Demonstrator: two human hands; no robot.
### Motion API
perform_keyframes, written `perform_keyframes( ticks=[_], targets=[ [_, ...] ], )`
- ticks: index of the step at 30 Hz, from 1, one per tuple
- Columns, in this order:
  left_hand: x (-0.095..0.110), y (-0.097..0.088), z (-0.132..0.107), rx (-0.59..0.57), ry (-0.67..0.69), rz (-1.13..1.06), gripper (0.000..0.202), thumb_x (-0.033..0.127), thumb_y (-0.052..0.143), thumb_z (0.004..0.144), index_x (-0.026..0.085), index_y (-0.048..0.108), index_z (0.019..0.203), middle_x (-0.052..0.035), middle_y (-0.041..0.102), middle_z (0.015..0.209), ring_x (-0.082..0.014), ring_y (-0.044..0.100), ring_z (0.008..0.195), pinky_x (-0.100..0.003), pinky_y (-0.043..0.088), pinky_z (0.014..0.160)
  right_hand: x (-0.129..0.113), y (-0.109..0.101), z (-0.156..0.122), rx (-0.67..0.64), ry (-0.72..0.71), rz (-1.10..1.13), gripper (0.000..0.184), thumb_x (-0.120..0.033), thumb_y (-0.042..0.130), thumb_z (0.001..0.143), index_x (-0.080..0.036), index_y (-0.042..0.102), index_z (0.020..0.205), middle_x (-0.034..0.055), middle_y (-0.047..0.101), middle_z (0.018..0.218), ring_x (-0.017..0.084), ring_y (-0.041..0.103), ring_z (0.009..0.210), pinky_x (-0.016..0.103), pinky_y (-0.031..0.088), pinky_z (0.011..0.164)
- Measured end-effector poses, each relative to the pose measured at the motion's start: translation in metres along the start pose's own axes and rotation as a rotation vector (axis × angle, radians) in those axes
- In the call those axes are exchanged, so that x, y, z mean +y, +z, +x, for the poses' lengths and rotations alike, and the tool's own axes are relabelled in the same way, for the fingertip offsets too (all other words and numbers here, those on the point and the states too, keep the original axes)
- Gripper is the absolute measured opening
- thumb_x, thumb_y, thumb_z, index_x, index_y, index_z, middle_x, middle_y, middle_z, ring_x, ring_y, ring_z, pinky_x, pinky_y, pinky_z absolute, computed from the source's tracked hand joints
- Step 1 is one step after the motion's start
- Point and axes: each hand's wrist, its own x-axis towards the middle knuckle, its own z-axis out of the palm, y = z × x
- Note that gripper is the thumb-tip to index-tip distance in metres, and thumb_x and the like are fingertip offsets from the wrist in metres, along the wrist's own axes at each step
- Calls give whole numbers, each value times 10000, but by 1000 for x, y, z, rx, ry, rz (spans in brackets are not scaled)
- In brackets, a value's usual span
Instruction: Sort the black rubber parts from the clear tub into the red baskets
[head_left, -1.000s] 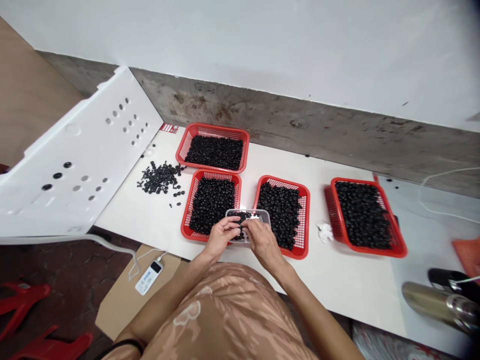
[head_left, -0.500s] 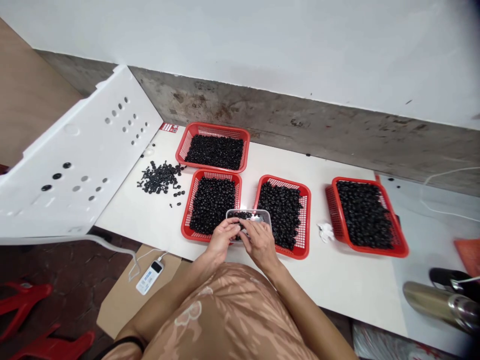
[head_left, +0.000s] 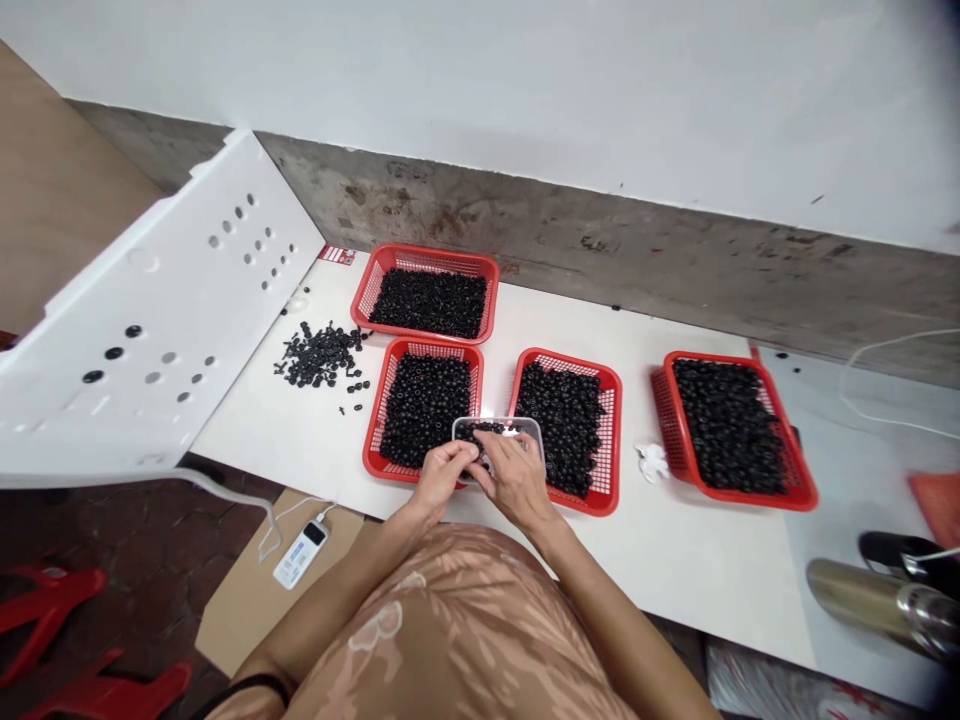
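Observation:
In front of my body, both hands meet over the near edge of a clear plastic box point(head_left: 534, 428) that holds small black parts point(head_left: 491, 428). My left hand point(head_left: 441, 478) is closed in a pinch, its fingertips on a small black part that is mostly hidden. Bent fingers of my right hand point(head_left: 519, 482) come from the other side, with thumb and forefinger around the same spot. A red basket point(head_left: 367, 455) of black round pieces point(head_left: 426, 400) stands left of the box. Another red basket point(head_left: 613, 440) with similar black pieces point(head_left: 559, 420) stands to its right.
Behind is a third red basket point(head_left: 491, 300); a fourth point(head_left: 806, 490) stands far right. Loose black pieces point(head_left: 319, 355) lie left, beside a white perforated panel point(head_left: 157, 300). A crumpled white tissue point(head_left: 651, 462) and a metal flask point(head_left: 862, 600) are on the right. A power bank point(head_left: 300, 555) sits below left.
My right fingers have spread a little and dipped forward over the clear box. My left hand has shifted slightly down and left, still pinched. The baskets stay in place.

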Motion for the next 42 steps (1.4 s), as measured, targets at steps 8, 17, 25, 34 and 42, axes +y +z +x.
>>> perform_keyframes(
  ticks=[8, 17, 25, 34, 42],
  targets=[
    [1, -7, -4, -178, -52, 9, 317, 422, 616, 797, 119, 687, 740, -55, 670, 767, -163, 547, 744, -273, 403, 779, 5, 1, 1, 15, -67, -20, 233, -304, 477, 926, -132, 579, 1045, 87, 698, 886, 187, 618, 802, 400, 304, 954],
    [-3, -9, -9, -208, -34, 125, 294, 417, 647, 763, 140, 731, 813, -41, 688, 809, -181, 560, 771, -282, 408, 775, 10, 6, -14, -16, -174, 9, 227, -276, 403, 956, -130, 538, 1067, 83, 673, 841, 181, 625, 765, 400, 386, 938],
    [-2, -3, -7, -219, -50, 136, 315, 414, 643, 767, 130, 734, 866, -60, 704, 838, -178, 565, 765, -279, 415, 768, 19, 1, -19, 25, -114, 118, 181, -277, 485, 925, -164, 547, 1052, 54, 690, 854, 156, 631, 734, 397, 388, 941],
    [-9, 2, -4, -104, -17, 150, 257, 370, 624, 772, 141, 734, 806, -41, 684, 785, -168, 558, 740, -261, 419, 735, 9, 3, -13, 59, -131, -41, 216, -263, 418, 948, -134, 533, 1077, 85, 687, 896, 176, 633, 774, 418, 353, 981],
    [-8, -3, -4, -178, 1, 185, 282, 397, 608, 789, 146, 737, 800, -40, 680, 787, -180, 556, 759, -267, 410, 753, 9, 11, -18, 26, -142, 36, 221, -252, 414, 958, -142, 519, 1117, 75, 670, 872, 175, 633, 758, 432, 417, 974]
  ],
)
